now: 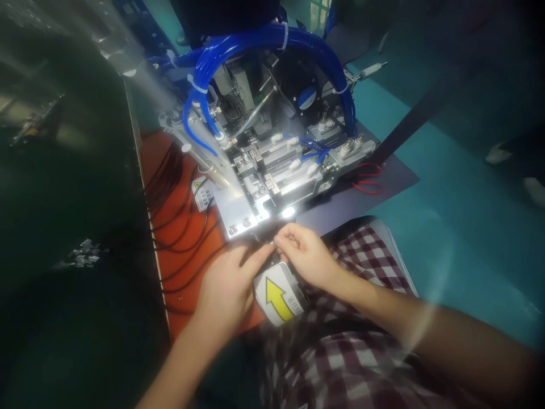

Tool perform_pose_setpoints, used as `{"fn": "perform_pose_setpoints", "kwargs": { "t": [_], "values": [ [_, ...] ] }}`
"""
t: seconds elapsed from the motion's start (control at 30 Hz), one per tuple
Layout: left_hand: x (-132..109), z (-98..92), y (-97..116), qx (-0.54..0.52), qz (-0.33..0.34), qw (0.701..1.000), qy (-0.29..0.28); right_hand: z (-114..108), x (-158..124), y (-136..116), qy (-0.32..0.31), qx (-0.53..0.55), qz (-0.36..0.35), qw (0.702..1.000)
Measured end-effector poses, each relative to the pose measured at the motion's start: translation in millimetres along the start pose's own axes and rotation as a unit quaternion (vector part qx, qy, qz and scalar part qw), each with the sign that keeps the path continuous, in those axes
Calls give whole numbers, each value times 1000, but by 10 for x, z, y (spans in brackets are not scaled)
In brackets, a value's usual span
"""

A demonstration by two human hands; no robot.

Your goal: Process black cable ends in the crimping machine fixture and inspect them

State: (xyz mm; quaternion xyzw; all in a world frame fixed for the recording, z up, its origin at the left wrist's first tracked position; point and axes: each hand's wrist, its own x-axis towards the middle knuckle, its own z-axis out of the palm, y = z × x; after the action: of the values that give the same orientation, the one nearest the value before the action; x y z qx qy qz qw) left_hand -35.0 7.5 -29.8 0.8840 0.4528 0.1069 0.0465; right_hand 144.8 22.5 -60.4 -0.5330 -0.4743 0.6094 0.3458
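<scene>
My left hand [227, 284] is at the front edge of the machine, its thumb reaching toward the fingertips of my right hand. Its other fingers curl out of sight. My right hand [304, 253] is closed in a pinch, and whatever sits between the fingertips is too small to make out. Both hands meet just below the bright metal fixture [272, 193], over a white label with a yellow arrow [279, 295]. The fixture carries metal slides and small air fittings.
A thick bundle of blue air tubes [272, 37] arches over the machine. Black cables [187, 227] cross the orange-red plate [170, 153] on the left, and a clump of small metallic pieces [87, 253] lies beyond. Red wires [368, 179] loop at the right. A checkered garment [361, 258] covers my lap.
</scene>
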Motion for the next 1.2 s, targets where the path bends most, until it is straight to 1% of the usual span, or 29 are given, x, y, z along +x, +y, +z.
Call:
{"fn": "perform_pose_setpoints", "kwargs": {
  "t": [0.13, 0.23, 0.33, 0.43, 0.5, 0.57, 0.63, 0.73, 0.87, 0.9, 0.97, 1.03, 1.1, 1.2],
  "values": [
    [-17, 8, -20, -20, 12, 1000, 1, 3, 2, -34, 0, -41, 9, 999],
    [-25, 21, -3, -4, 7, 1000, -1, -5, 23, -100, -8, -26, 48, 998],
    [-29, 35, 18, 15, -11, 1000, 0, -32, 63, -142, -43, 33, 102, 993],
    [-41, 38, -4, -4, -4, 1000, 3, -89, 94, -120, -76, 100, 122, 984],
    [-53, 38, -40, -23, 8, 1000, 5, -129, 97, -79, -70, 139, 130, 979],
    [-66, 40, -74, -41, 13, 999, 7, -149, 86, -38, -39, 170, 139, 975],
    [-79, 40, -94, -72, 3, 997, 8, -141, 69, -15, -10, 185, 134, 973],
    [-105, 18, -91, -111, -48, 993, 17, -90, 49, -22, -5, 175, 103, 979],
    [-166, -47, -51, -94, -103, 990, 7, -35, 34, -59, -20, 146, 82, 986],
    [-186, -59, -42, -88, -111, 990, 11, -30, 31, -61, -20, 140, 80, 987],
    [-224, -63, -36, -80, -115, 989, 38, -24, 27, -50, -16, 126, 69, 990],
    [-256, -43, -52, -66, -94, 990, 78, -20, 25, -25, -12, 111, 48, 993],
    [-275, -8, -89, -47, -51, 992, 103, -12, 23, -1, -9, 97, 28, 995],
    [-279, 37, -150, -21, 16, 994, 109, -4, 21, 6, -9, 82, 27, 996]
  ]
}}
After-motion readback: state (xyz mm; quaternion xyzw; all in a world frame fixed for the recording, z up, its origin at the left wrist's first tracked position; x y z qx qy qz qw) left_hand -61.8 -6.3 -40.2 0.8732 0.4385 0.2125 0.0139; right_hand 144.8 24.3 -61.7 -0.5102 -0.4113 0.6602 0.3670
